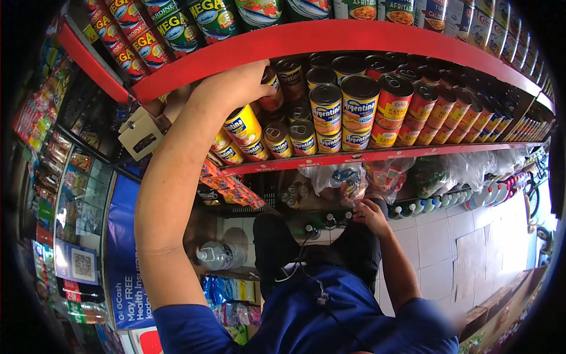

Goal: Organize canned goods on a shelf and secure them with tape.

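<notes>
My left hand [245, 86] reaches under the red upper shelf edge and grips an Argentina food can [271, 90]. Its thumb lies against the can's side, while the other fingers are mostly hidden behind the can and the shelf edge. Just below stands a yellow Argentina corned beef can [243, 126], stacked on another. To the right are stacked Argentina meat loaf cans [360, 104] and red-and-yellow CDO cans [393, 106]. My right hand [370, 217] is low beside my knee, fingers slightly apart, near a clear plastic bag [352, 179]; no held item shows.
A red shelf edge [336, 37] curves above the cans, with Mega sardine tins [214, 20] on top. Below the lower red shelf rail [309, 163] hang orange sachets [234, 188]. Bottles [429, 204] line the floor at right. A clear plastic jug [221, 255] lies by my legs.
</notes>
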Demonstrator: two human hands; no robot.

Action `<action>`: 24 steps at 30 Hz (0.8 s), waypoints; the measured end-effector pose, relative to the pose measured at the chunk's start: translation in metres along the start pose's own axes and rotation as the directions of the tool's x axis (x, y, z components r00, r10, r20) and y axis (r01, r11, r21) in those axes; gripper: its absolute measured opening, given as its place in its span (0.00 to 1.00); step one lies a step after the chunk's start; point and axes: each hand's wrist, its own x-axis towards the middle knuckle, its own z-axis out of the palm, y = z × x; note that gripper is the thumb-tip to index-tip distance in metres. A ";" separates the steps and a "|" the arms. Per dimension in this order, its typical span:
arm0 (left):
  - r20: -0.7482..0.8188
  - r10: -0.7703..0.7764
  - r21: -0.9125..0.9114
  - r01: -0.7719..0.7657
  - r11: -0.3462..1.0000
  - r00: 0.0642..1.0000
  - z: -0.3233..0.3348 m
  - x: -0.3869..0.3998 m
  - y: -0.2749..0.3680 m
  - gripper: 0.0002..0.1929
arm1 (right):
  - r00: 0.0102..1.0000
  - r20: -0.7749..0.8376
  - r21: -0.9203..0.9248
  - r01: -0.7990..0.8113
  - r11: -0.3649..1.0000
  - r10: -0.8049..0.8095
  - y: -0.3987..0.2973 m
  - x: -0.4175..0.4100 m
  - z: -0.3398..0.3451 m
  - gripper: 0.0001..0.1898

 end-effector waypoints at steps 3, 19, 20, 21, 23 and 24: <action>-0.023 -0.020 0.034 0.021 0.999 1.000 0.004 0.004 0.000 0.28 | 1.000 -0.005 -0.019 0.002 1.000 -0.002 -0.002 -0.003 -0.001 0.18; -0.094 -0.071 0.197 0.088 0.976 0.993 0.025 0.030 -0.013 0.25 | 1.000 -0.028 -0.030 0.007 1.000 -0.008 0.000 -0.003 0.000 0.19; -0.093 -0.070 0.196 0.087 0.977 0.993 0.025 0.031 -0.013 0.25 | 1.000 -0.028 -0.015 0.013 1.000 -0.014 0.001 -0.003 0.000 0.18; -0.083 -0.079 0.153 0.091 0.984 0.993 0.024 0.031 -0.014 0.25 | 0.999 -0.025 0.000 0.020 1.000 -0.020 0.001 -0.003 0.001 0.18; -0.071 -0.090 0.111 0.098 0.989 0.993 0.025 0.032 -0.018 0.25 | 0.999 -0.030 0.005 0.014 1.000 -0.014 -0.001 -0.003 0.002 0.18; -0.079 -0.068 0.098 0.075 0.992 0.995 0.025 0.032 -0.019 0.26 | 0.999 -0.037 0.009 0.010 1.000 -0.009 -0.002 -0.004 0.003 0.18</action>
